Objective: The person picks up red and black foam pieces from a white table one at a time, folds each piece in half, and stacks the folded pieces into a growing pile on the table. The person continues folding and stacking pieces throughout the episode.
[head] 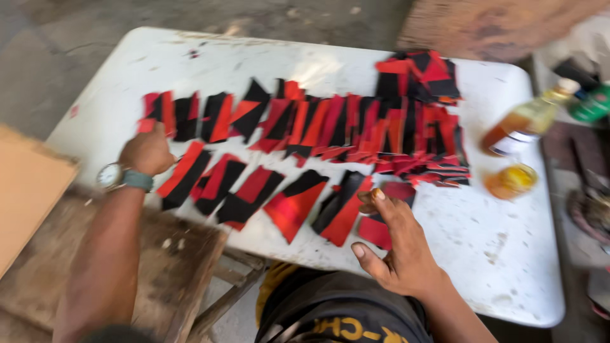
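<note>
Many red and black cut pieces (330,127) lie in two rows across a white table (502,248). My left hand (147,152), with a wristwatch, rests at the left end of the near row beside a red and black piece (184,174); its fingers are curled and hidden from me. My right hand (397,244) hovers over the right end of the near row with fingers spread, its fingertips touching a dark red piece (381,228). A stack of pieces (419,76) sits at the far right of the back row.
A bottle of amber liquid (527,121) and a small jar of yellow stuff (511,181) stand at the table's right edge. A green bottle (591,105) lies further right. A cardboard sheet (25,190) and a wooden board (171,254) are at the left.
</note>
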{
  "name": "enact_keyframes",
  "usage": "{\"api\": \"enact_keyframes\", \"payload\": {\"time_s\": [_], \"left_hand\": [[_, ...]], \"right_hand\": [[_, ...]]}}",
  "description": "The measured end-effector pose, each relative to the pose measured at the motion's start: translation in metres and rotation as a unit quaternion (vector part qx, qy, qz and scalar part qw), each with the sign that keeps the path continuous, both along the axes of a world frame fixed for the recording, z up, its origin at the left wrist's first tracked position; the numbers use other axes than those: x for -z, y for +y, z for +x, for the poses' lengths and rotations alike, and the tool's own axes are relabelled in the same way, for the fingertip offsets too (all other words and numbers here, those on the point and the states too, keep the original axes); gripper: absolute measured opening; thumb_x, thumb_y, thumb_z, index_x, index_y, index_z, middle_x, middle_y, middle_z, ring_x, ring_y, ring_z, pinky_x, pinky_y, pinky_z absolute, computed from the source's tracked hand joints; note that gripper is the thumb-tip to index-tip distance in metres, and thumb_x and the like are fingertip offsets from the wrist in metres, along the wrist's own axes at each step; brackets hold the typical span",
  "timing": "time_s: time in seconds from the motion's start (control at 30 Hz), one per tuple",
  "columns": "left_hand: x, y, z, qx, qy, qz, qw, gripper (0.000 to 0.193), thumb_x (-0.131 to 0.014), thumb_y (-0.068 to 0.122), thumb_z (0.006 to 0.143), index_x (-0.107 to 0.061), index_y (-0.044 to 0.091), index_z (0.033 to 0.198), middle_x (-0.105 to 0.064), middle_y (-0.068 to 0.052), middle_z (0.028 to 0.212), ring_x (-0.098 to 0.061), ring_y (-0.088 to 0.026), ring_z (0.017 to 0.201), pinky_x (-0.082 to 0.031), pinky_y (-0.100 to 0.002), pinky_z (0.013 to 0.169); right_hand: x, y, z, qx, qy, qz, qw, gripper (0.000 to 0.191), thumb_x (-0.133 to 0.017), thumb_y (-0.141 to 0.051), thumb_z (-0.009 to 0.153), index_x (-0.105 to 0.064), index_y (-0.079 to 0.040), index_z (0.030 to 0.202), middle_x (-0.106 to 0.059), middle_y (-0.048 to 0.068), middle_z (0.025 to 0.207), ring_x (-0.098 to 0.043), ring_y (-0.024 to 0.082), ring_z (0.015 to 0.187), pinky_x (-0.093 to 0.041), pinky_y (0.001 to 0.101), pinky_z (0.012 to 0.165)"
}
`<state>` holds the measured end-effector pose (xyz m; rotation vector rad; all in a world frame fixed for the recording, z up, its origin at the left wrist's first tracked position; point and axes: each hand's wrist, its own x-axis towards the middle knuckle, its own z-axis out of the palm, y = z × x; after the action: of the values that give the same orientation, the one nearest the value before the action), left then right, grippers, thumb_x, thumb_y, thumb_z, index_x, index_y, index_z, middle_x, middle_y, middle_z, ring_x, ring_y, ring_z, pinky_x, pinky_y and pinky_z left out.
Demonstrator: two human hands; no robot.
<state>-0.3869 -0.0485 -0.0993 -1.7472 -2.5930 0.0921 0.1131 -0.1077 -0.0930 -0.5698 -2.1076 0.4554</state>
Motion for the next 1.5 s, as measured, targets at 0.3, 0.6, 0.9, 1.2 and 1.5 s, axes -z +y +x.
{"api": "enact_keyframes", "payload": {"time_s": [0.3,0.6,0.9,1.2,1.5], "left_hand": [[-0.019,0.222,0.268,0.337,-0.301,0.24,0.859,0.029,-0.084,0.022,0.081,-0.07,0.001,0.097,-0.074,-0.017,0.088,-0.073,-0.031,0.082,-0.058,-0.042,0.073],[-0.004,0.379,0.414,0.302,-0.358,0.18,0.865,0.026,-0.088,0.026,0.068,-0.075,0.007,0.078,-0.077,-0.013,0.086,-0.076,-0.029,0.086,-0.059,-0.039,0.08],[0.02,0.412,0.499,0.509,-0.272,0.147,0.804,0.058,-0.098,0.029,0.049,-0.07,0.0,0.09,-0.071,-0.022,0.093,-0.068,-0.041,0.089,-0.055,-0.049,0.075],[0.027,0.417,0.488,0.434,-0.3,0.081,0.846,0.031,-0.078,0.025,0.079,-0.071,0.004,0.101,-0.074,-0.019,0.104,-0.07,-0.035,0.1,-0.055,-0.044,0.089],[0.026,0.412,0.5,0.485,-0.194,0.066,0.85,0.036,-0.076,0.019,0.079,-0.065,-0.003,0.105,-0.071,-0.025,0.099,-0.069,-0.041,0.097,-0.056,-0.047,0.086]], "right_hand": [[0.009,0.031,0.059,0.127,0.089,-0.027,0.988,0.088,-0.074,-0.012,0.088,-0.026,-0.009,0.161,-0.062,0.022,0.134,-0.07,0.031,0.111,-0.054,0.0434,0.102],[0.024,0.066,0.128,0.2,0.167,-0.083,0.962,0.088,-0.071,-0.008,0.088,-0.024,-0.009,0.162,-0.062,0.024,0.134,-0.07,0.031,0.111,-0.052,0.0444,0.102],[0.043,0.095,0.148,0.215,0.19,-0.118,0.951,0.088,-0.072,-0.007,0.086,-0.026,-0.009,0.161,-0.062,0.025,0.134,-0.07,0.031,0.112,-0.052,0.0449,0.103],[0.05,0.1,0.158,0.215,0.2,-0.129,0.947,0.085,-0.072,-0.006,0.086,-0.028,-0.006,0.159,-0.063,0.024,0.133,-0.07,0.031,0.113,-0.053,0.0452,0.103],[0.052,0.093,0.156,0.231,0.184,-0.13,0.946,0.085,-0.074,-0.007,0.085,-0.03,-0.005,0.158,-0.066,0.024,0.13,-0.071,0.03,0.111,-0.054,0.0443,0.1]]}}
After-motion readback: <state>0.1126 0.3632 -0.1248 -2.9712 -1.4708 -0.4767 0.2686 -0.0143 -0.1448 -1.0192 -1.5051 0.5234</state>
